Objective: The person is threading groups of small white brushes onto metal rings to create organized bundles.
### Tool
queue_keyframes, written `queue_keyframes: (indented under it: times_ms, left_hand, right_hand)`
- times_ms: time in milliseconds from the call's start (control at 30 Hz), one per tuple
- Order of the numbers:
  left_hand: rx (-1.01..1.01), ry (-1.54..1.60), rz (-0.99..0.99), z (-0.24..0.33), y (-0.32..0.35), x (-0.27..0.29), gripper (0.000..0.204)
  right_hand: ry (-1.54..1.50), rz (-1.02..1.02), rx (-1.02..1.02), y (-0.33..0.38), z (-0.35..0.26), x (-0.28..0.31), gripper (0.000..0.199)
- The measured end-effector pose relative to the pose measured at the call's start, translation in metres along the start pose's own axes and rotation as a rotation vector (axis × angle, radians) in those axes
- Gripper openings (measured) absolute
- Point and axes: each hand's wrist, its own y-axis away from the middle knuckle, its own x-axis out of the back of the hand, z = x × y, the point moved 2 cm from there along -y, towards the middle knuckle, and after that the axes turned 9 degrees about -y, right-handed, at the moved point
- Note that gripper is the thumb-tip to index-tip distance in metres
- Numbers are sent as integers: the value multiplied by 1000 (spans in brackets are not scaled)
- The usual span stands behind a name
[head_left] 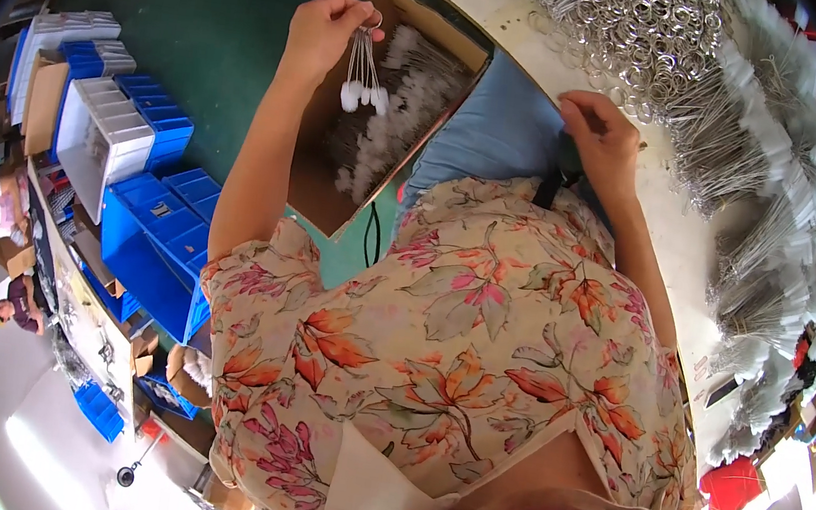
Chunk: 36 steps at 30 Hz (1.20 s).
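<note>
Floor [208, 21] green; left hand [325, 32] pinches white-tipped wires [365, 92], right hand [604, 144] curled, seemingly empty

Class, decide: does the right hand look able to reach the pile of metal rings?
Probably yes: the right hand is by the white table, close to the metal rings, with nothing visible between them.

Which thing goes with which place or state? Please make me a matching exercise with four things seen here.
Things:
1. Small bunch of thin silver-stemmed, white-tipped pieces
2. Open brown cardboard box
3. Round silver metal rings
4. Bright blue plastic crates

Places or states:
A. Heaped on the pale, flat table
B. At the left of the picture
C. Hanging from the person's bare left hand
D. Containing many white-tipped pieces

Right pairs: 1-C, 2-D, 3-A, 4-B.
</note>
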Motion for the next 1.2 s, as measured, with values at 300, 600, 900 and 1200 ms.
queue_keyframes:
  times_ms: [300,600,900,1200]
  left_hand:
    - [-181,224,-113,62,33,-21,22]
    - [-286,539,5,38,48,-42,31]
    - [-108,285,-294,9,89,-53,35]
    - [-133,-180,-348,-104,80,-81,18]
  right_hand:
    - [-76,-357,400,-37,-56,-107,44]
    - [-903,-439,-338,-31,-43,-109,20]
    - [-919,-479,-265,-33,-48,-109,28]
    - [-133,-267,312,-8,-42,-71,23]
